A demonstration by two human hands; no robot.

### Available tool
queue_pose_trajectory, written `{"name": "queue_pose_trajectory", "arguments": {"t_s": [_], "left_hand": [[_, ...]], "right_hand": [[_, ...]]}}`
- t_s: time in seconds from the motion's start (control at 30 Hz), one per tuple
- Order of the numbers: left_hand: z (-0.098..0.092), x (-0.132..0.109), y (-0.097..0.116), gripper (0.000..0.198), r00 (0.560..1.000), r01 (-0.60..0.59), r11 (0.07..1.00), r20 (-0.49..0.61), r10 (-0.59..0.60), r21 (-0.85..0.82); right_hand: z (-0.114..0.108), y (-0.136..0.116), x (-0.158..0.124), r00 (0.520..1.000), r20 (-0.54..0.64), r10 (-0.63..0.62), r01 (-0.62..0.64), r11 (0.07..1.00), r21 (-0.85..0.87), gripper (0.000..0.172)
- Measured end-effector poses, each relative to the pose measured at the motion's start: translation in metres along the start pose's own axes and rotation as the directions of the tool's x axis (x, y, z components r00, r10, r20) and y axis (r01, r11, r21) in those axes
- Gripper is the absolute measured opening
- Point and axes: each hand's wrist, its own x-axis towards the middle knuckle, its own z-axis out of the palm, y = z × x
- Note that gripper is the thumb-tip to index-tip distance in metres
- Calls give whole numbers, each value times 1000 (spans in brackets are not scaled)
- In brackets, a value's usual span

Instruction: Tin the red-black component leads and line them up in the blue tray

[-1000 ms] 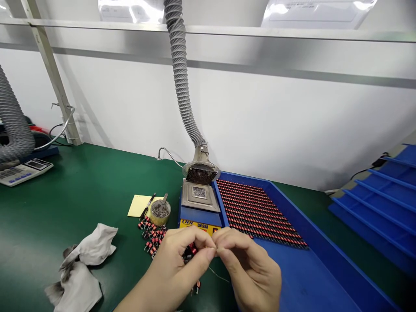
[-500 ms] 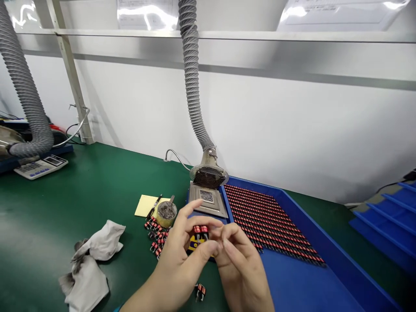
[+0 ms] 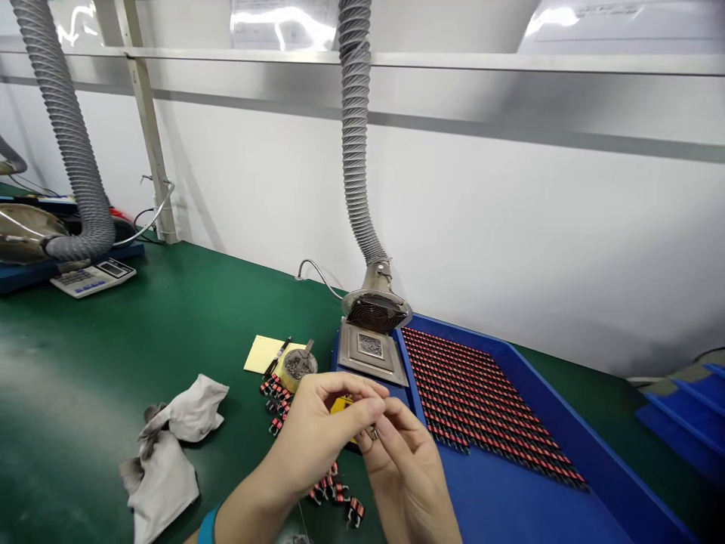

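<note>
In the head view my left hand (image 3: 331,434) and my right hand (image 3: 405,465) meet above the front of the bench. Thumb and fingers of my left hand are closed on a small red-and-black wire-wound coil, now almost wholly hidden by the fingers. Thin metal wire ends (image 3: 372,433) show between the two hands, where my right fingertips pinch the same part. Beneath my hands lie loose red-and-black coils (image 3: 334,491), and more coils (image 3: 276,400) are heaped just left of them. Part of a yellow labelled object (image 3: 341,403) shows behind my left fingers.
Right of my hands, a blue tray (image 3: 510,514) holds dense rows of coils. A solder pot (image 3: 371,355) sits under a fume hose (image 3: 356,143). Left are a round tub (image 3: 299,366), a pen (image 3: 277,357), yellow paper (image 3: 257,353), and stained white gloves (image 3: 170,468).
My hands have closed more tightly together, and the coil that showed between my left fingers is now covered. The view has shifted, showing more loose coils below the hands.
</note>
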Motion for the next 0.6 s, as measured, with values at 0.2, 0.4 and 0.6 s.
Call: {"name": "queue_pose_trajectory", "arguments": {"t_s": [0.2, 0.4, 0.6], "left_hand": [[-6, 3, -2, 14, 982, -23, 987, -187, -8, -160], [-19, 5, 4, 13, 905, -277, 930, -390, 168, -242], [-27, 2, 19, 17, 998, -60, 993, -19, 62, 99]], "right_hand": [[6, 5, -1, 998, -35, 47, -48, 998, -27, 14], [22, -4, -3, 986, -119, 120, -125, 991, -35, 21], [19, -5, -2, 979, -129, 159, -158, 987, 21, 22]]}}
